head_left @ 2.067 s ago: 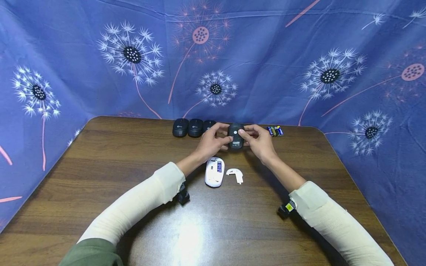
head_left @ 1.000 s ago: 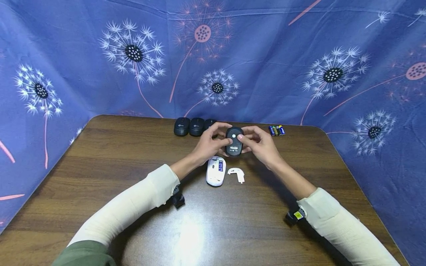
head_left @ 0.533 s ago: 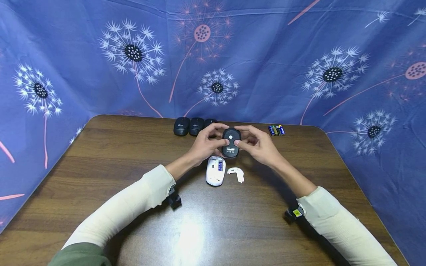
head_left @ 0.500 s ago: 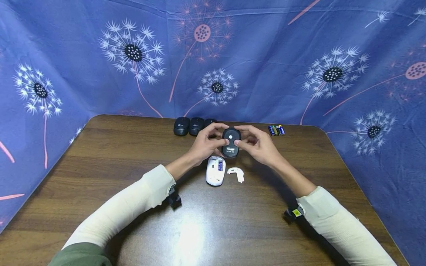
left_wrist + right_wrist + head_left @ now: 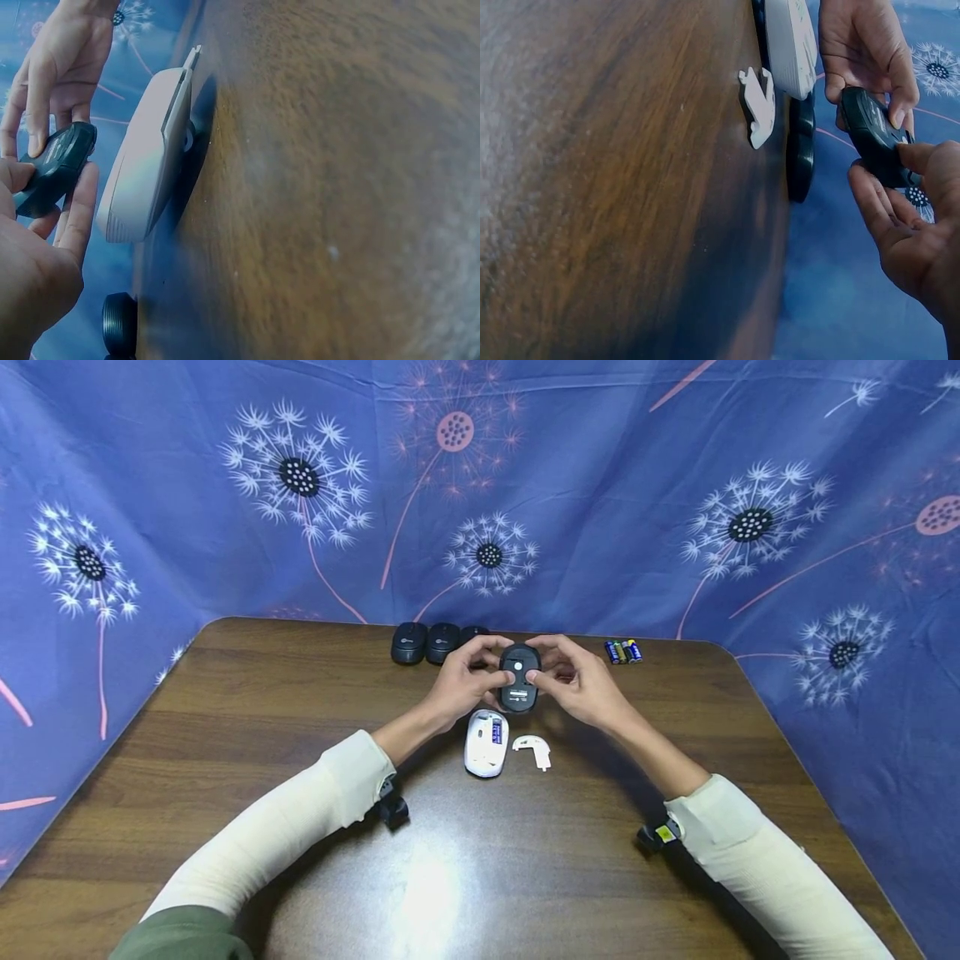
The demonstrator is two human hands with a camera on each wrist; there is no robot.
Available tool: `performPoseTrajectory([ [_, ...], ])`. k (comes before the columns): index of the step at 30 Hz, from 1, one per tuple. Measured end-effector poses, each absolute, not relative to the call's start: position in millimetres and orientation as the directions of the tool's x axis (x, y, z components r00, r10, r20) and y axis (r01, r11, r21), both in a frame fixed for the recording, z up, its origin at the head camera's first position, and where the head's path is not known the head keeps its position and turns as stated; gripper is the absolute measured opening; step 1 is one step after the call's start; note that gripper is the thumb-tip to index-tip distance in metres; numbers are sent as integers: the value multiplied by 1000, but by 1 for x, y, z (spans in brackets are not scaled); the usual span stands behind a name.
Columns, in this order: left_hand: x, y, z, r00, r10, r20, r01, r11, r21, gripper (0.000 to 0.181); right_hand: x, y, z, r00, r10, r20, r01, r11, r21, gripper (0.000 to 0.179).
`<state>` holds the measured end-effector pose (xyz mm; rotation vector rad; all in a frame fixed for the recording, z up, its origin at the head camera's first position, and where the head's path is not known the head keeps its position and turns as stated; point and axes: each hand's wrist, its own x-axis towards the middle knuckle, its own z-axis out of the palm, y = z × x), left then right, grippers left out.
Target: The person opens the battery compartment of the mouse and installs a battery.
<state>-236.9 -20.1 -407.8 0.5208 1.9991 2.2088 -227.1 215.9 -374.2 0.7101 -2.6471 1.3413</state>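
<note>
Across the lower frame, noted brown wood-grain table [image 5: 525, 881] with bright glare. Just below centre, noted white mouse [image 5: 482, 758], underside up, with blue battery [image 5: 497, 732] exposed inside; white cover [image 5: 542, 752] just to its right. At frame centre, observed black mouse [image 5: 518, 692] held above the table, underside facing up, between left hand [image 5: 465, 685] and right hand [image 5: 587, 687], each grip closed on one side. Beyond, left of centre, logged row of three black mice [image 5: 442, 646]; right of centre, batteries [image 5: 624, 652]. Behind, dandelion-print blue curtain [image 5: 600, 527].
</note>
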Motion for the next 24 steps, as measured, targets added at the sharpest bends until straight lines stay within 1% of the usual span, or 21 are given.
performPoseTrajectory([
  [7,-240,-19,-404,-939,299,169,137,-127,982,51,-229,214,-371,-896,-352,271,-431,538,-725,49],
  [13,-242,-19,-403,-942,300,151,119,-121,985,53,-235,213,-369,-883,-341,323,-463,523,-716,50],
  [19,-241,-18,-405,-941,309,134,95,-139,986,54,-238,210,-369,-897,-282,340,-440,502,-744,52],
  [24,-240,-18,-407,-939,315,135,98,-131,986,52,-237,209,-369,-902,-225,369,-432,454,-779,50],
])
